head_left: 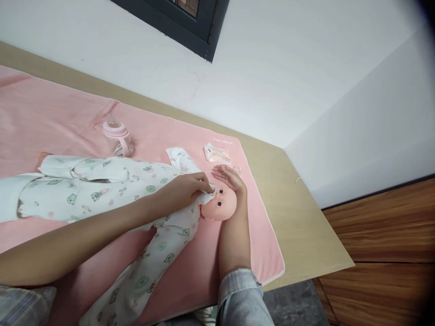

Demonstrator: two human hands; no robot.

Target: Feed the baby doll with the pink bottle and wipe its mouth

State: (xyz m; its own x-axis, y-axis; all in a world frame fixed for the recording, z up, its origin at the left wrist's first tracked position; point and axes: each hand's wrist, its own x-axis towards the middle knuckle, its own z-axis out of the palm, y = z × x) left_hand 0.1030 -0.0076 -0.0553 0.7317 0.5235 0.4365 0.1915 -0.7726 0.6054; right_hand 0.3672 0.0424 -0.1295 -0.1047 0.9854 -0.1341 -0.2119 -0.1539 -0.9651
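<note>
Head camera view: a doll [149, 181] is observed lying face up on a pink mat [258, 244], its head directed toward the right end of the table [292, 199]. The doll is dressed in a white outfit printed with green and other small figures; one sleeve is extended toward the near edge. A white cloth [208, 195] is gripped by the left hand [190, 189], its fingers clamped on the material, and is held at the lower part of the doll's face, below the eyes. The right hand [229, 177] is placed at the far side of the doll's head, with the fingers extended, lightly curved and close together; nothing is seen to be grasped by it. The right forearm is passed beside the crown; whether it is pressed against the head cannot be determined. A clear packet [217, 154] is noted on the mat just beyond the right hand. A feeding bottle [118, 138] with a pink collar and handle is located beyond the doll's legs. A dark-framed window [190, 27] is set in the white wall [265, 81].
</note>
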